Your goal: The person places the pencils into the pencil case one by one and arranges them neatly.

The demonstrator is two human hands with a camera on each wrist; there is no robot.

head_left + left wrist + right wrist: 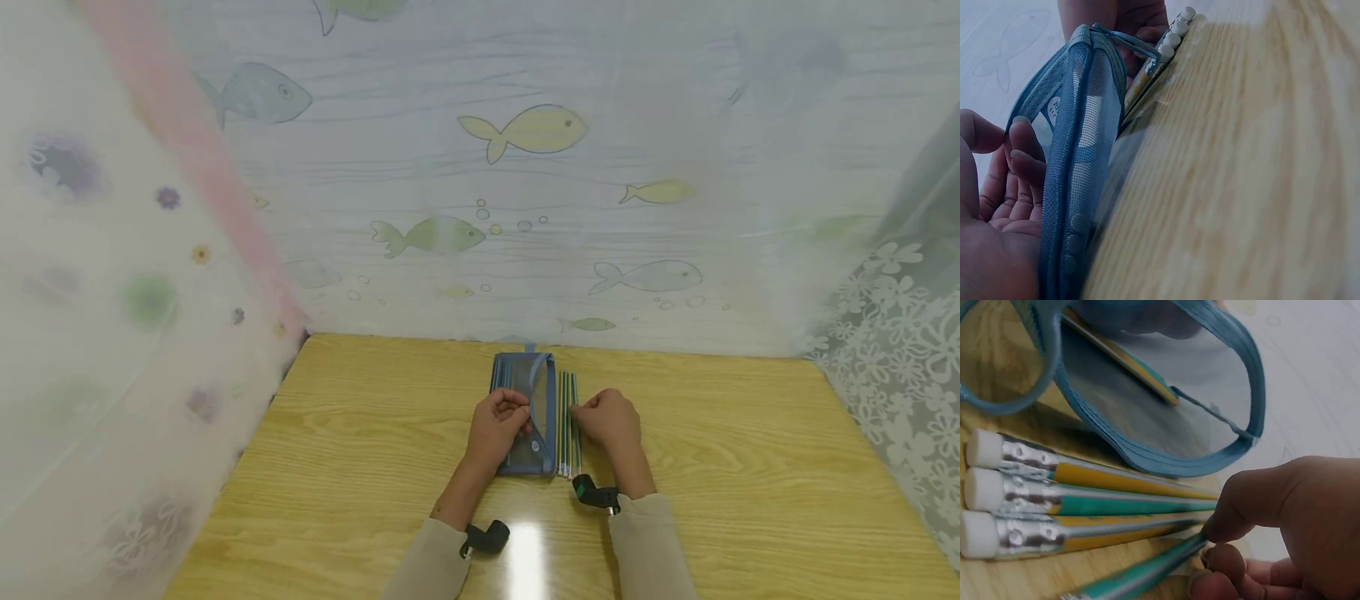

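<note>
A blue mesh pencil case (517, 371) lies on the table, its zipped mouth gaping towards the right in the head view. My left hand (495, 429) pinches the edge of that mouth between thumb and fingers, as the left wrist view shows. Inside the case are pencils, one (1125, 359) visible through the opening. Beside the case several striped pencils (1110, 503) with white erasers lie in a row, erasers towards me. My right hand (611, 417) pinches the outermost one, a green-striped pencil (1141, 572), between thumb and fingers; its eraser end is out of the right wrist view.
The wood-grain table (360, 433) reaches back to a fish-printed curtain (420, 283). More curtain hangs along the left side, and flowered lace (922, 375) borders the right. A strap-mounted black camera (487, 537) is on the left wrist, another (595, 493) on the right.
</note>
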